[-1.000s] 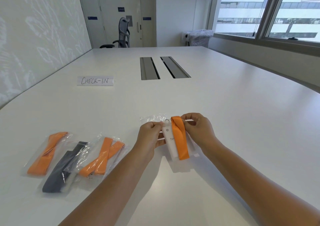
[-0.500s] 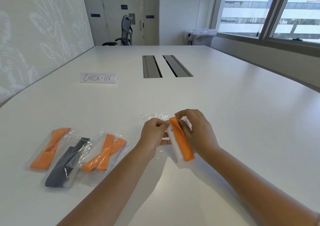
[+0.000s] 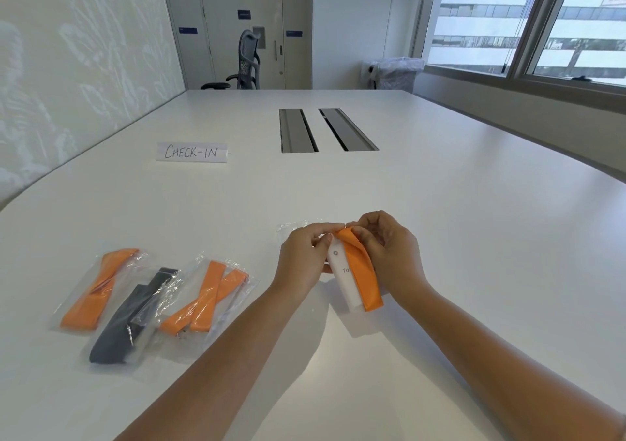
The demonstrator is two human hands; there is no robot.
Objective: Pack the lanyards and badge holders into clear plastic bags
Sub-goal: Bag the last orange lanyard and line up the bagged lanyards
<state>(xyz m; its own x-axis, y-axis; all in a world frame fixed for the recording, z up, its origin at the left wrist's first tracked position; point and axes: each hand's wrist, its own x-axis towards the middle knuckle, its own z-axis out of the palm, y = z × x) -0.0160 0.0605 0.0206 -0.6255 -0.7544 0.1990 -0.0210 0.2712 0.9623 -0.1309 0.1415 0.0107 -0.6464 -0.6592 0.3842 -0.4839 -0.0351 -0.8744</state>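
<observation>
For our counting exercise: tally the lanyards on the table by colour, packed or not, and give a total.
Orange fabric lanyards: 3, two sealed in clear plastic bags, one held in both hands against a white badge holder
Dark grey fabric lanyard in a clear bag: 1
Total: 4

both bare forearms reach forward from the bottom edge and converge above the middle of the scene. the left hand [image 3: 299, 260] is turned back-up, its fingers curled inward and the thumb pressed toward the fingertips in a pinch. the right hand [image 3: 389, 250] sits just beside it, fingers bent down and closed in a matching pinch, its fingertips nearly touching the left's.
</observation>
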